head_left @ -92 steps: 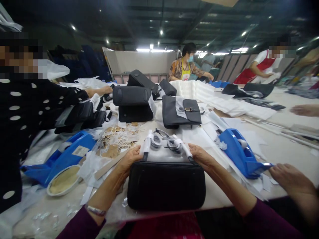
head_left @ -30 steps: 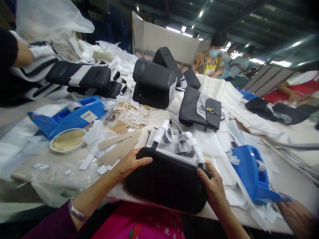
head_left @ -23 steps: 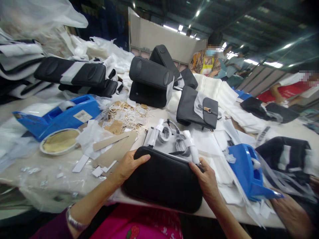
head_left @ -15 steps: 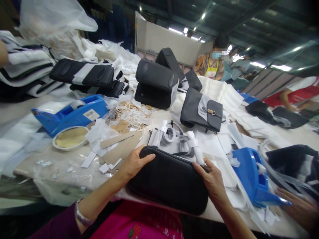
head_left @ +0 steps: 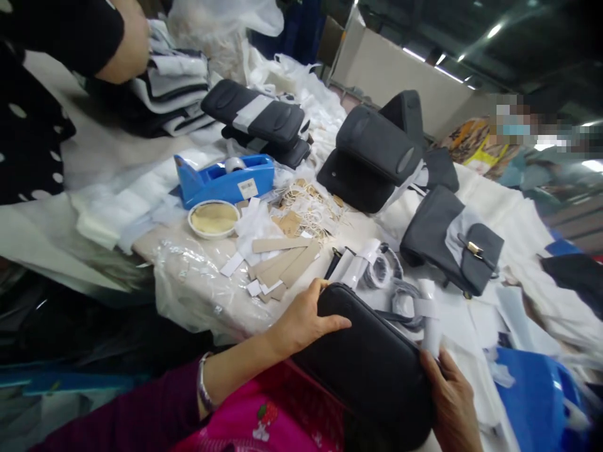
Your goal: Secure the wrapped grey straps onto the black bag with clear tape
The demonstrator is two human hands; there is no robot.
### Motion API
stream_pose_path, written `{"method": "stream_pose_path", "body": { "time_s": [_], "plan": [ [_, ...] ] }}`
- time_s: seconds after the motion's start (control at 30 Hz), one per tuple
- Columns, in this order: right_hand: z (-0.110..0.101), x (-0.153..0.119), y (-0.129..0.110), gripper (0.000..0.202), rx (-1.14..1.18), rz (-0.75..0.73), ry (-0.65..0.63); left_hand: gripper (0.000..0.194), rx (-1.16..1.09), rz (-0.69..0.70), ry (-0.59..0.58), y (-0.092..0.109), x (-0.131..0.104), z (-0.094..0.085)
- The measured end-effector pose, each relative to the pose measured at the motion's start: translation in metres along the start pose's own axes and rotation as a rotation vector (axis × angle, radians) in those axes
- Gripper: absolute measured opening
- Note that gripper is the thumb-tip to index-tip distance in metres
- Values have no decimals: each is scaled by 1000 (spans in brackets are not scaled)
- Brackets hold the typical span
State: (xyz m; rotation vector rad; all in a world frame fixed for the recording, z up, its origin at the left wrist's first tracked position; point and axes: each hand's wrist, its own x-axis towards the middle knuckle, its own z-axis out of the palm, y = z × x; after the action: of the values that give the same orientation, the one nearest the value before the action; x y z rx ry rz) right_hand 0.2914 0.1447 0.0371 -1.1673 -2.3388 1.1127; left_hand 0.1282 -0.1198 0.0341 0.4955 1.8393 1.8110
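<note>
A black handbag lies at the table's near edge, close to my body. My left hand grips its left end, fingers over the top edge. My right hand holds its right end, low in the picture. The bag's handles, wrapped in white paper, and bundled straps stick out behind it toward the table.
A blue tape dispenser and a round dish stand at the left, with cardboard strips and tags. Grey and black bags are piled further back, one dark bag with a clasp. A person's arm reaches over at the top left.
The view has swung left and down. Both hands have pulled the black bag toward my body, tilting it over the table's edge.
</note>
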Motion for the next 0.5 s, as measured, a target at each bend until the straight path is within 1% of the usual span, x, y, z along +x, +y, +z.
{"method": "stream_pose_path", "body": {
  "time_s": [0.07,0.1,0.13,0.2,0.23,0.27,0.3,0.37,0.4,0.43,0.47,0.5],
  "plan": [
    [-3,-4,-2,57,-103,-58,40,52,-16,8,-41,-2,-2,-3],
    [-4,-6,-5,56,-169,-132,80,47,-22,20,-56,-3,-2,-4],
    [-5,-9,-11,57,-238,-232,141,43,-27,34,-64,-4,-3,-5],
    [-3,-17,-30,66,-346,-462,307,39,-42,70,-58,-6,-2,-5],
    [0,-20,-42,69,-382,-578,363,39,-47,85,-51,-6,-1,-5],
    [6,-24,-55,68,-412,-673,363,40,-53,97,-51,-7,0,-4],
    [13,-26,-68,62,-438,-739,293,40,-60,107,-52,-8,0,-4],
    [33,-28,-93,48,-488,-820,32,41,-81,132,-56,-7,2,-3],
    [43,-28,-102,44,-524,-833,-89,42,-95,140,-63,-7,1,-4],
    [53,-28,-108,43,-561,-828,-169,43,-110,141,-77,-6,0,-6],
    [61,-28,-112,43,-594,-822,-202,45,-125,135,-95,-4,-2,-9],
    [67,-28,-113,43,-614,-821,-201,49,-133,125,-101,-3,-6,-13]
  ]
}}
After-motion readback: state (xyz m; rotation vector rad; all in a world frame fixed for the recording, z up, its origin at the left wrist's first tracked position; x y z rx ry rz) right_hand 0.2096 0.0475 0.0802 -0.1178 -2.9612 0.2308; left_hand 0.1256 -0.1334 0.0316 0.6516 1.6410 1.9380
